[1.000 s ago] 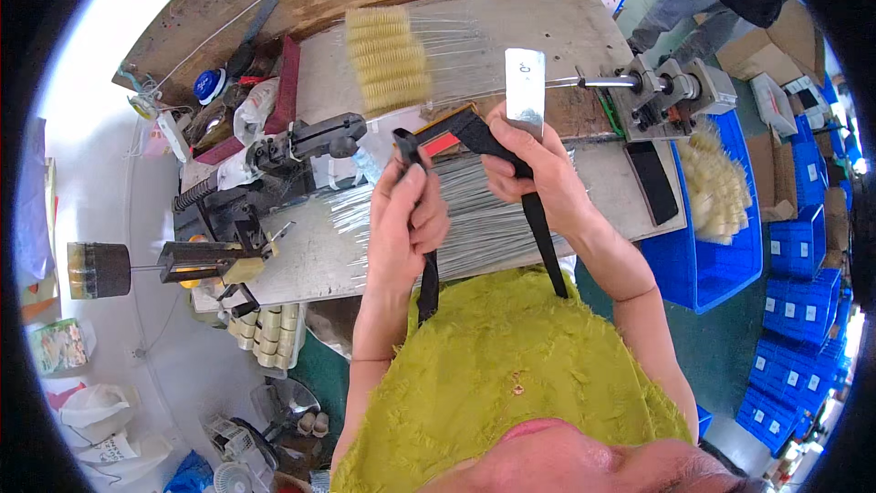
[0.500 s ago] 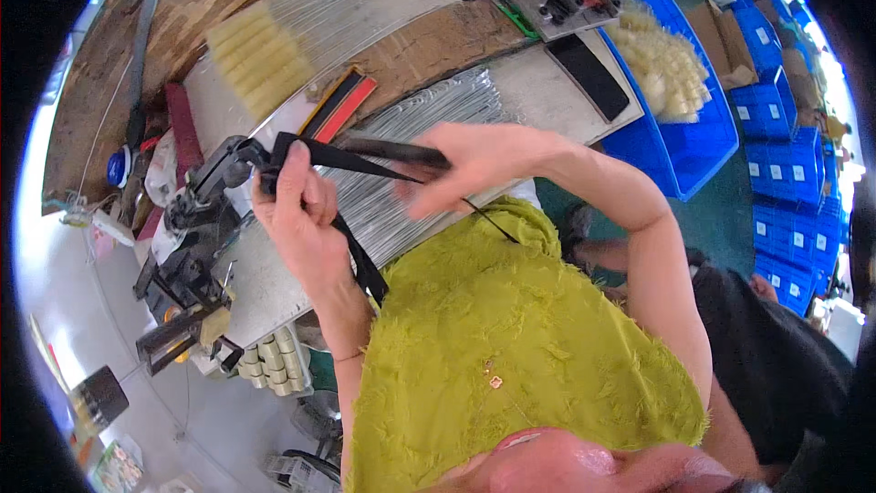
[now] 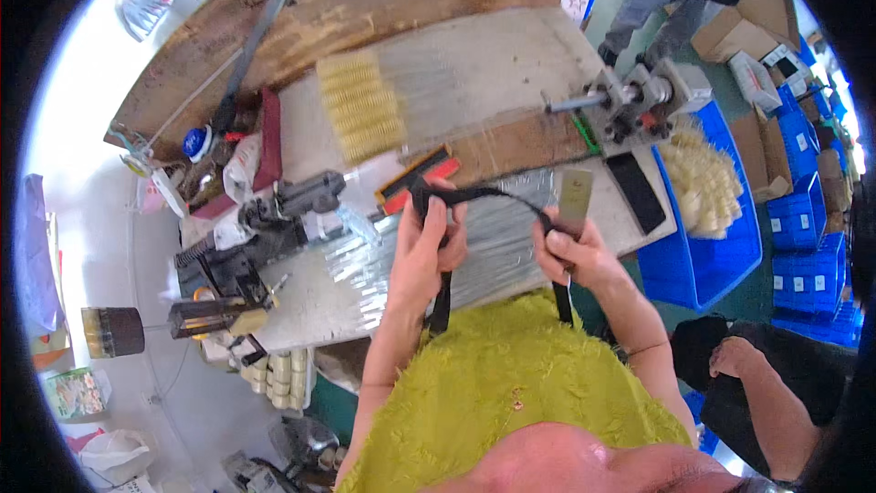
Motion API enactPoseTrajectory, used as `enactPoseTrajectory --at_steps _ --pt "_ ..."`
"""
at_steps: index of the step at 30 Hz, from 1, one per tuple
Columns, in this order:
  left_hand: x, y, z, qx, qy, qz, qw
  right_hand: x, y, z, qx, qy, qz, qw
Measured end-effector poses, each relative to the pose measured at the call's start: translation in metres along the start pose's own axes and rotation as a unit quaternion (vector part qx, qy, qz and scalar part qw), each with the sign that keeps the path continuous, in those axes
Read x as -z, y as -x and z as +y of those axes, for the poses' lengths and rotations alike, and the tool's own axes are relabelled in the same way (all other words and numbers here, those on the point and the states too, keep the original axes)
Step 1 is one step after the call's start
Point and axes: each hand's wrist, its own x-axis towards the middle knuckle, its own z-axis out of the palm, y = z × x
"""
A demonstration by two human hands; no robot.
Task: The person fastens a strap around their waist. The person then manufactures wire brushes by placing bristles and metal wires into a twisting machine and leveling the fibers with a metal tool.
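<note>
A long black strap (image 3: 482,192) stretches between my two hands, and its ends hang down toward my green top. My left hand (image 3: 427,242) is closed on the strap, thumb on top, above the bench. Closed too is my right hand (image 3: 577,251), pinching the strap's other part. A flat, dull gold-grey rectangular strip (image 3: 575,196) sticks up from its fingers. Beneath both hands lies a layer of thin metal wires (image 3: 497,260) on the bench. Just past my left hand is a red, black and yellow flat item (image 3: 415,180).
A black clamp-like machine (image 3: 274,219) stands left; a metal crank fixture (image 3: 639,96) stands far right. Pale bristle brushes (image 3: 360,110) lie at the back. A black phone (image 3: 636,192) sits beside a blue bin (image 3: 707,265) of bristle pieces. Another person's arm (image 3: 766,393) is at the lower right.
My right hand has moved away from the left, drawing the strap out between them, and the gold-grey strip now shows in it. The view has shifted, showing more of the bench's far side.
</note>
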Motion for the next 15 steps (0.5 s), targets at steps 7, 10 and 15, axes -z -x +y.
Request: enactPoseTrajectory --at_steps 7,10,15 --pt "-0.001 -0.008 0.003 -0.015 0.032 -0.046 0.998 -0.018 -0.035 -0.022 0.099 -0.023 0.029 0.994" --pt "0.007 -0.009 0.002 -0.023 0.042 -0.033 0.998 -0.029 -0.046 -0.031 0.136 -0.059 0.025 0.989" --pt "0.005 -0.016 0.019 -0.01 0.042 0.058 0.997 -0.043 -0.073 -0.027 0.056 0.001 -0.003 0.998"
